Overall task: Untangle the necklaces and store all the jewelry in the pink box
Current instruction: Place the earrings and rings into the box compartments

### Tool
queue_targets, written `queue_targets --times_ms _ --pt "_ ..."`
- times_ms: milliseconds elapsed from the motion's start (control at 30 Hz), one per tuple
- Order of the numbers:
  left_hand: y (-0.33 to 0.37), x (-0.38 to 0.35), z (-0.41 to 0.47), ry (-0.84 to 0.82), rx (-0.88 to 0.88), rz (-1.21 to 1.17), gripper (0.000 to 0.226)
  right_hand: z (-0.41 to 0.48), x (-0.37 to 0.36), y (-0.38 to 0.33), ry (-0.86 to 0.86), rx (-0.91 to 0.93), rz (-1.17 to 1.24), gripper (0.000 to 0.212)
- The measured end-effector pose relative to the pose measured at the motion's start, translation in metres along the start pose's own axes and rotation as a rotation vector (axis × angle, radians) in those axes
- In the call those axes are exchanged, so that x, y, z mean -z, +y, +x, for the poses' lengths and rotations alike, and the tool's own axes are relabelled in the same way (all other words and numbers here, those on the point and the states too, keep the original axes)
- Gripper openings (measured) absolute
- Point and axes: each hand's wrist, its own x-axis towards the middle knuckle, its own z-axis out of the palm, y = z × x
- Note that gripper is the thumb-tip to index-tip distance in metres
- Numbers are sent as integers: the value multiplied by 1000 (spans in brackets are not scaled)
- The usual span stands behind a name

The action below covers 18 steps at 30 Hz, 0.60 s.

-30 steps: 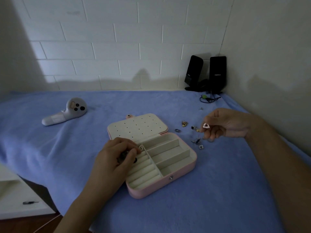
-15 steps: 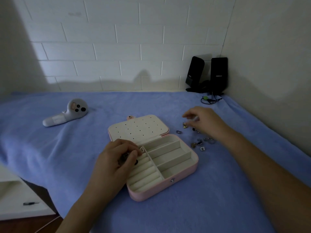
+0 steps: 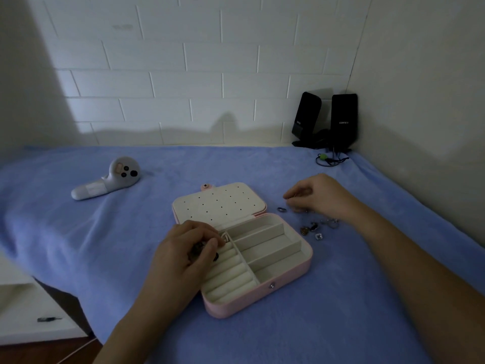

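Left hand (image 3: 183,248): fingers curled, pinching dark jewelry (image 3: 198,250) over the open pink box (image 3: 262,298) ring rolls. Right hand (image 3: 320,197): fingers curled down at loose jewelry (image 3: 312,228) beside the box; can't tell if pinching.

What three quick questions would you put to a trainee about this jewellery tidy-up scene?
1. True or false: the pink box is closed.
2. Where do the loose jewelry pieces lie? A) inside the box; B) on the blue cloth to the right of the box; C) on the floor.
3. Which hand is over the box's ring rolls, pinching a small dark piece?

Key: 1 false, it lies open. 2 B. 3 the left hand; the right hand is at the loose pieces.
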Motion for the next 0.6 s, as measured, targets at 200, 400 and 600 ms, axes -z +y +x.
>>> queue_targets --times_ms 200,400,600 --pt "0 0 0 -5 8 -4 26 -9 10 0 -169 -296 748 15" --pt "0 0 -1 -2 6 -2 26 -10 9 -3 -265 -374 894 24" --pt "-2 0 0 1 3 -7 26 -14 12 -4 -356 -334 840 26"
